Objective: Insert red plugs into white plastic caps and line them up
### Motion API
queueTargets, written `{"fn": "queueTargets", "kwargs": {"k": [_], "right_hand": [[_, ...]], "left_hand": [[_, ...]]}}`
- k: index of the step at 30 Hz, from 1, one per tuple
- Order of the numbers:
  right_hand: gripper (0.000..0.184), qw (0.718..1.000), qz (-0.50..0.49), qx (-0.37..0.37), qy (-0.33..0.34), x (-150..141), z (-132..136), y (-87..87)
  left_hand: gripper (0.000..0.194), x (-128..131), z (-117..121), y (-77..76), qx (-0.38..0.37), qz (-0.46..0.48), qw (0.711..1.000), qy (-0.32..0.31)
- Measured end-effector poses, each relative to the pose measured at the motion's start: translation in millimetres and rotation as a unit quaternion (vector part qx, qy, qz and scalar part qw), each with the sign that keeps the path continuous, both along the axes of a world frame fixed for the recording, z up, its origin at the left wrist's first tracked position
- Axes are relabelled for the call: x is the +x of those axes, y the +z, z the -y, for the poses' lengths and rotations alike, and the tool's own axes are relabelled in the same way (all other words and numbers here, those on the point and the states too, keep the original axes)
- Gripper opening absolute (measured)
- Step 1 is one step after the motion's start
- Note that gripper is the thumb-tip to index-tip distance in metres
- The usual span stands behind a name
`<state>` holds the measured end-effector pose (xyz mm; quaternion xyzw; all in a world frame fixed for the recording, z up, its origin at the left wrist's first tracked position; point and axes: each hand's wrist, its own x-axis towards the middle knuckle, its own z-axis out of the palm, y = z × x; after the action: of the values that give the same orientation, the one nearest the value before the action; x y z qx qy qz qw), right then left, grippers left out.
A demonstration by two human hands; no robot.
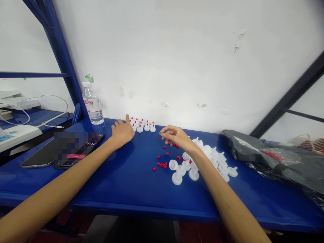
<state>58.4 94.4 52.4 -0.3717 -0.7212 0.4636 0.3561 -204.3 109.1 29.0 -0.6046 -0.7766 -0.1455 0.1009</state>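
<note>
The left hand [123, 132] was beside the red-tipped caps [140, 129], and I could not tell if it held one. The right hand [177, 136] was curled over the blue table [121, 185]; its grip was unclear too. The small rows looked done. The big heap of plain white caps [177, 179] and the loose red bits [154, 169] looked left to do. The caps seemed smooth, round plastic.

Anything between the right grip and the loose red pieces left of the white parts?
Nothing visible. The right grip is just beyond those red pieces on the blue table; the white parts lie to their right, off that path.
</note>
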Motion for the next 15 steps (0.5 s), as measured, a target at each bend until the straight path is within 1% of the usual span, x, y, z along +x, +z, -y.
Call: {"fn": "queueTargets", "kwargs": {"k": [3, 5, 7, 9, 12, 15], "right_hand": [[0.021, 1.000, 0.004, -0.004, -0.006, -1, 1, 0.8], [0.020, 1.000, 0.004, -0.003, -0.007, -1, 1, 1.0], [0.020, 1.000, 0.005, 0.000, -0.006, -2, 0, 0.5], [0.020, 1.000, 0.005, 0.003, -0.004, -1, 0, -0.3], [0.021, 1.000, 0.007, 0.006, -0.002, 0, -1, -0.9], [0.021, 1.000, 0.012, 0.010, -0.003, 0, -1, -0.3]], "left_hand": [[0.068, -9, -13, 0.5, 0.019, 0.144, 0.989, -0.039], [0.068, -13, -20, -0.2, 0.017, 0.241, 0.969, -0.051], [0.066, -15, -23, -0.9, 0.021, 0.301, 0.952, -0.055], [0.063, -14, -23, -1.2, 0.031, 0.324, 0.944, -0.053], [0.062, -13, -22, -0.7, 0.034, 0.329, 0.942, -0.056], [0.067, -12, -22, -1.4, 0.031, 0.322, 0.945, -0.058]]}}
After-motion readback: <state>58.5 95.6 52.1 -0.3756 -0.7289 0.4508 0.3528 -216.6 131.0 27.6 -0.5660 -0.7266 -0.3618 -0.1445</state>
